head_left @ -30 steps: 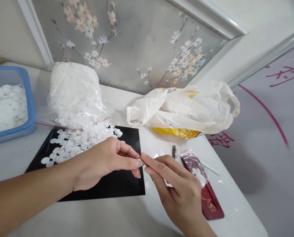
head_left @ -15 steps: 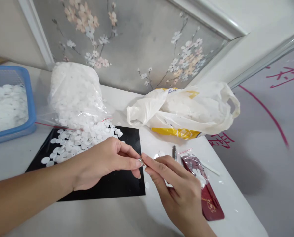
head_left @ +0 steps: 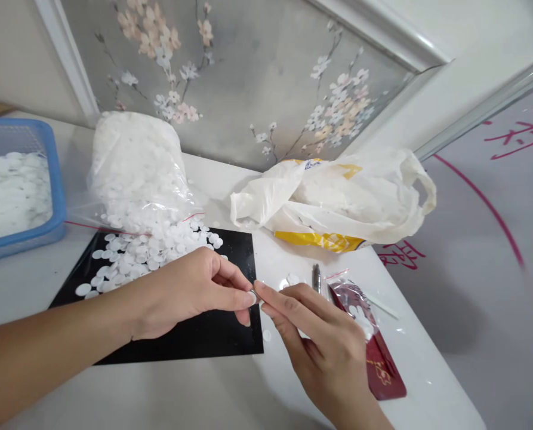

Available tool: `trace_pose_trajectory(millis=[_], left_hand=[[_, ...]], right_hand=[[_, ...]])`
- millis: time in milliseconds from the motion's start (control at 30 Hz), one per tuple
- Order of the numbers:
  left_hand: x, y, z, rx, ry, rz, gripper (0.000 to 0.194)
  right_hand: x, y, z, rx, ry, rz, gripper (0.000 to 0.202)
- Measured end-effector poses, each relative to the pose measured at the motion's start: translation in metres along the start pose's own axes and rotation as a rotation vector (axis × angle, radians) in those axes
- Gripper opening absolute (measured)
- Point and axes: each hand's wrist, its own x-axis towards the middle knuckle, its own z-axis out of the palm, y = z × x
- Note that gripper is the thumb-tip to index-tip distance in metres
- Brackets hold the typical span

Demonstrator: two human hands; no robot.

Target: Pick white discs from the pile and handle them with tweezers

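Over the right edge of a black sheet (head_left: 194,337), my left hand (head_left: 194,289) pinches a small shiny piece (head_left: 254,295) between thumb and fingers; its exact shape is too small to tell. My right hand (head_left: 322,340) meets it from the right, its index fingertip and thumb pressed around the same spot. What the right fingertips grip, if anything, is hidden. Behind my left wrist, a heap of white discs (head_left: 154,251) spreads over the sheet from the mouth of a clear bag (head_left: 136,161) full of them.
At the far left is a blue basket (head_left: 59,185) of white discs. A white and yellow plastic bag (head_left: 360,206) lies at the back. Right of my right hand are a dark pen (head_left: 316,278), a small clear packet (head_left: 360,310) and a dark red packet (head_left: 385,373). A whiteboard (head_left: 467,286) stands at right.
The fingertips of both hands have shifted very slightly left, and the small piece between them is turned a little. Both hands keep the same pinch.
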Motion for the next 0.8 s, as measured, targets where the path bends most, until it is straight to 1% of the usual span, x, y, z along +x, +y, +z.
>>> trace_pose_trajectory(millis=[133, 300, 400, 500, 567, 600, 667, 733, 800], left_hand=[[0.001, 0.002, 0.0, -0.023, -0.002, -0.01, 0.015], [0.001, 0.004, 0.001, -0.063, 0.0, 0.015, 0.008], [0.001, 0.002, 0.0, -0.069, 0.013, 0.031, 0.007], [0.0, 0.001, -0.001, -0.079, 0.013, 0.048, 0.006], [0.0, 0.001, -0.001, -0.091, 0.009, 0.054, 0.003], [0.0, 0.001, 0.0, -0.101, 0.009, 0.059, 0.004], [0.0, 0.002, -0.001, -0.123, 0.017, 0.077, 0.012], [-0.001, 0.004, -0.003, -0.157, 0.029, 0.106, 0.019], [-0.003, 0.008, -0.007, -0.198, 0.062, 0.14, 0.02]], right_hand=[[0.001, 0.005, 0.001, -0.072, -0.004, 0.085, 0.03], [0.004, 0.014, 0.003, -0.21, -0.055, 0.204, 0.033], [0.005, 0.016, 0.004, -0.208, -0.063, 0.25, 0.034], [0.005, 0.017, 0.006, -0.179, -0.05, 0.3, 0.03], [0.005, 0.018, 0.009, -0.167, -0.066, 0.319, 0.027], [0.004, 0.02, 0.011, -0.163, -0.093, 0.319, 0.026], [0.003, 0.023, 0.016, -0.186, -0.178, 0.3, 0.025], [0.0, 0.026, 0.023, -0.259, -0.273, 0.268, 0.024], [-0.004, 0.029, 0.031, -0.356, -0.336, 0.241, 0.021]])
